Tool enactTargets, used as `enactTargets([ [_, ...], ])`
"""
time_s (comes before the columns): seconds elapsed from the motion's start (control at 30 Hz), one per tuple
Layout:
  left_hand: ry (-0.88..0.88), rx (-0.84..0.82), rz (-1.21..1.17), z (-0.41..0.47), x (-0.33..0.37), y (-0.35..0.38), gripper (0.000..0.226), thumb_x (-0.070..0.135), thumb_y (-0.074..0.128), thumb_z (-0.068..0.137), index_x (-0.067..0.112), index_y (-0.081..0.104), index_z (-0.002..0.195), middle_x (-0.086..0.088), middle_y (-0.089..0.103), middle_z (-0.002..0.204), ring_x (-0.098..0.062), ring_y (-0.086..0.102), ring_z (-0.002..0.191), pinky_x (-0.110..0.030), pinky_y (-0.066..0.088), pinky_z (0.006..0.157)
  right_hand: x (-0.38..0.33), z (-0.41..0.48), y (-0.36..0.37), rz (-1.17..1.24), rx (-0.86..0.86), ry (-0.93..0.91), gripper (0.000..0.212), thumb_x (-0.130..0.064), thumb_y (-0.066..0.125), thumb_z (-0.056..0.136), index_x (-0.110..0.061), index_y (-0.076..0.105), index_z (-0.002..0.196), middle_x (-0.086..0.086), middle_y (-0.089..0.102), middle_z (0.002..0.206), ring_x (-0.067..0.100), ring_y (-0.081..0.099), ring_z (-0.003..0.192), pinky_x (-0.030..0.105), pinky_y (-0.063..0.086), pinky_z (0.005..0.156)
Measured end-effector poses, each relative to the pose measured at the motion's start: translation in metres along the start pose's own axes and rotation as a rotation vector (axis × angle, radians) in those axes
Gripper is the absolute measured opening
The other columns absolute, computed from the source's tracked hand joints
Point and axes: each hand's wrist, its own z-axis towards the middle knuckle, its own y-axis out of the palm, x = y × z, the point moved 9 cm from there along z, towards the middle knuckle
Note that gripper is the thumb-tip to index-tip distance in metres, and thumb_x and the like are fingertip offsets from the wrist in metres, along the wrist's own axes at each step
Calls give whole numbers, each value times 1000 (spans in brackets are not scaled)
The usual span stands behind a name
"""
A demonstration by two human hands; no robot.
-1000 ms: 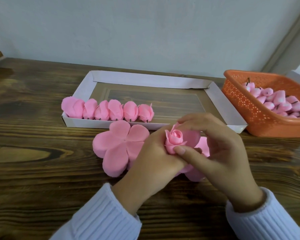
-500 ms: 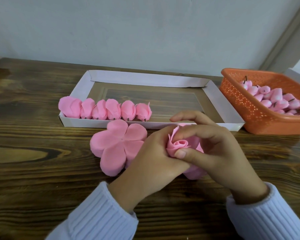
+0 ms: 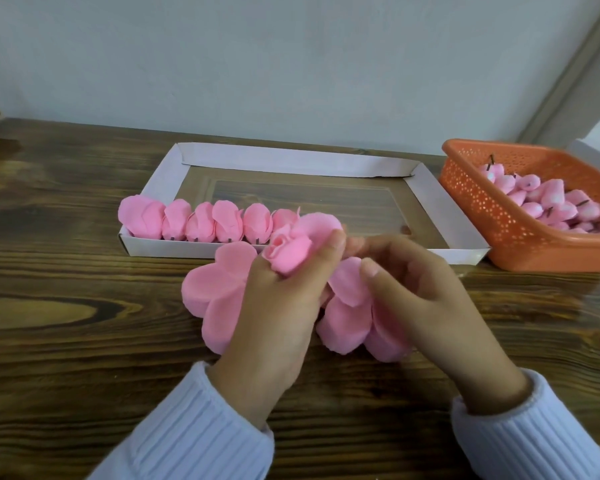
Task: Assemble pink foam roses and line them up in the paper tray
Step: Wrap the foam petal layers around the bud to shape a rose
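One pink foam rose (image 3: 288, 252) is held up just above the counter (image 3: 66, 341), in front of the front edge of the paper tray (image 3: 291, 161). It is gripped by the left hand (image 3: 281, 306), whose fingers are curled round it from below and from the side. A tight little bud is seen at its top, and one wide petal is spread out behind it.

The right hand (image 3: 413, 289) is kept just beside the rose, on its right. Its fingers are curled and its thumb is pointed toward the left hand. The fingertips are blurred, so it cannot be told whether anything is pinched by them.

Two flat petal pieces are laid on the counter near the tray's front edge. The first petal piece (image 3: 212, 296) is partly hidden by the left hand, and three of its round petals can be counted. The second petal piece (image 3: 347, 320) is found between and under the two hands, and three round petals are seen there too.

Six finished roses (image 3: 227, 220) are lined up in one row inside the tray. The row is started at the front left corner and is run along the front edge, each rose touching the next. The sixth is partly covered by the held rose.

One orange basket (image 3: 482, 216) is set at the right edge of the counter, just beside the tray's right end. It is filled with pink buds (image 3: 551, 199), heaped too thickly to be counted.

Two pale ribbed sleeves (image 3: 194, 434) are seen at the near edge.
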Motion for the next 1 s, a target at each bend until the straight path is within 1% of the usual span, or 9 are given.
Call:
enactTargets([
  [0.1,-4,36,9,1,-1,-4,13,32,65,80,33,78,79,0,76,87,-16,73,92,-55,52,93,-4,-1,1,-85,37,-53,15,-35,72,83,-29,67,96,-4,68,78,17,64,72,36,53,68],
  [0.2,28,10,3,1,4,-1,12,35,68,84,43,77,80,6,77,91,-9,72,93,-48,53,93,-10,-3,-3,-110,110,-139,15,-16,76,80,-27,67,83,-5,67,71,13,61,65,26,50,61],
  [0.27,60,6,18,0,5,-1,11,37,67,84,42,77,83,5,76,94,-12,72,94,-46,54,91,-16,-5,-5,-117,150,-199,18,-12,75,81,-27,66,77,-8,67,71,9,61,64,24,49,60],
  [0.37,139,33,158,-2,8,-5,17,41,68,80,30,76,89,0,76,87,-17,72,84,-37,57,77,-26,-11,-10,-134,226,-297,9,-20,70,84,-26,66,80,-9,66,72,15,61,66,34,49,61],
  [0.43,184,17,240,-4,11,-1,29,48,69,77,22,73,89,4,71,70,-8,66,65,-21,51,58,-30,-15,-13,-135,277,-337,4,-25,65,85,-23,66,82,-7,66,72,16,61,64,36,49,60],
  [0.57,215,-67,305,-9,15,10,35,55,66,73,21,67,81,19,58,51,7,53,47,-5,37,48,-34,-20,-20,-116,358,-365,8,-28,64,85,-21,67,83,-3,66,71,17,62,61,35,51,58],
  [0.7,248,-174,352,-11,17,22,28,42,67,79,16,72,86,11,69,67,1,64,65,-11,46,60,-37,-20,-23,-48,364,-362,9,-27,66,84,-19,64,86,-3,65,64,12,61,53,22,49,53],
  [0.83,220,-253,393,-12,14,29,21,36,66,81,15,67,79,8,67,66,-1,64,65,-15,47,62,-33,-16,-22,148,298,-334,11,-22,68,84,-14,62,87,-10,66,61,4,64,55,17,51,57],
  [1.0,87,-335,331,-11,0,31,55,37,74,70,-1,65,108,-13,73,101,-24,69,98,-39,55,89,-31,-15,-22,225,263,-337,8,-21,59,88,-15,62,91,-9,66,66,4,62,60,16,50,60],
])
